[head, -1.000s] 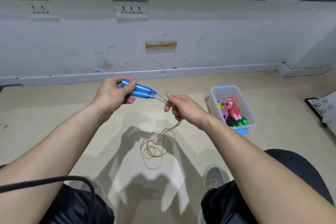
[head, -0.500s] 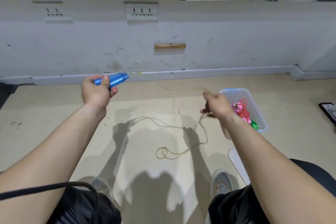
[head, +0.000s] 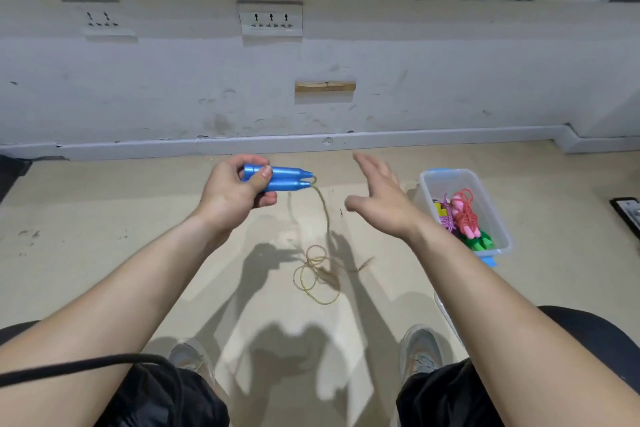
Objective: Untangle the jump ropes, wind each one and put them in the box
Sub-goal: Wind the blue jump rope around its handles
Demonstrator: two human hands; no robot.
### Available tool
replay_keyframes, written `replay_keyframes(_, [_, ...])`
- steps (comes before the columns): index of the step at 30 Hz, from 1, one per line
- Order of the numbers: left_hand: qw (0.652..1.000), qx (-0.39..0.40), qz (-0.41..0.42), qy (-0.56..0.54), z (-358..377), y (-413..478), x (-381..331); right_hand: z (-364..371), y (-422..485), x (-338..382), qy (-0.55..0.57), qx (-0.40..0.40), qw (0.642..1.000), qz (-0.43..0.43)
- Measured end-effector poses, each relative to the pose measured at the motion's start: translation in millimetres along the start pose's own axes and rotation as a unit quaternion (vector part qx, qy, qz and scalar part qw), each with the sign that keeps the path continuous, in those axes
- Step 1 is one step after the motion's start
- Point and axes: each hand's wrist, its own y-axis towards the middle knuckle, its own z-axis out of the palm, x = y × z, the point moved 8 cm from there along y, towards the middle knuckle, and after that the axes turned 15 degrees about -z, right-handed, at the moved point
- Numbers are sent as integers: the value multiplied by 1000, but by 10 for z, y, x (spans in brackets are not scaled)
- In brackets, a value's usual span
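- Currently the left grip (head: 232, 194) holds both blue handles (head: 284, 178) side by side, with the thumb across the top and the tips pointing right.
- The right grip (head: 381, 204) is spread wide with straight fingers and holds nothing. It hovers between the handle tips and the box (head: 427, 191), clear of the cord (head: 323, 215).
- The yellowish cord hangs from the handle tips to the floor (head: 104, 218) and ends in a loose pile of loops (head: 315, 274) ahead of the feet. Part of the pile is blurred, so I can't tell if a knot is left in it.
- The box sits open on the floor to the right, just past the right grip. Wound ropes (head: 464, 215) in pink, purple and green are already inside.
- The step in hand is probably winding this rope round its handles.
- To do it well, the right grip should take the cord close to the handle tips, not down at the pile.
- The slack should run through the fingers so kinks drop out before each turn.
- Turns should go on evenly and snugly, with the left grip holding the handles parallel so they don't splay.
- The pile should be lifted slowly, since a yank could pull the loops into a knot.
- The last bit of cord should be tucked under a turn before the rope goes in the box.
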Motion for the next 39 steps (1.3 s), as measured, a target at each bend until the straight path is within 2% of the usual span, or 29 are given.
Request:
replay_keyframes(1, [1000, 14, -2, -2, 55, -22, 12, 44, 28, 107, 37, -5, 999, -30])
replay_keyframes(3, [999, 37, -7, -20, 125, -35, 38, 200, 38, 217, 139, 35, 988, -47])
replay_keyframes(5, [998, 52, -18, -42, 150, -29, 68, 353, 1, 263, 289, 60, 955, -30])
replay_keyframes(6, [997, 55, -26, -50, 152, -23, 86, 390, -7, 269, 346, 56, 936, -15])
replay_keyframes(8, [995, 65, -48, -57, 166, -14, 135, 389, 0, 236, 378, 21, 926, -1])
replay_keyframes(10, [994, 79, -65, -22, 191, -4, 185, 333, 35, 189, 345, -17, 938, -6])
replay_keyframes(12, [990, 105, -71, 63, 248, -8, 223, 278, 54, 174, 297, -30, 954, -14])
replay_keyframes(15, [977, 149, -47, 143, 378, -55, 226, 293, 37, 227, 278, 5, 960, -23])
replay_keyframes(18, [974, 195, 8, 117, 536, -163, 148, 398, -7, 354, 241, 87, 965, -48])
replay_keyframes(21, [959, 254, 20, 123, 699, -302, 134, 445, -50, 436, 199, 128, 970, -58])
replay_keyframes(26, [949, 267, -26, 168, 738, -337, 310, 348, -37, 410, 108, 89, 988, -65])
replay_keyframes(30, [949, 270, -50, 154, 745, -362, 372, 319, -13, 312, 91, 82, 991, -44])
replay_keyframes(34, [944, 294, -111, 100, 745, -347, 480, 292, 9, 217, 132, 46, 990, -27])
replay_keyframes(39, [940, 297, -158, 62, 741, -314, 600, 357, 0, 219, 179, 95, 979, -28])
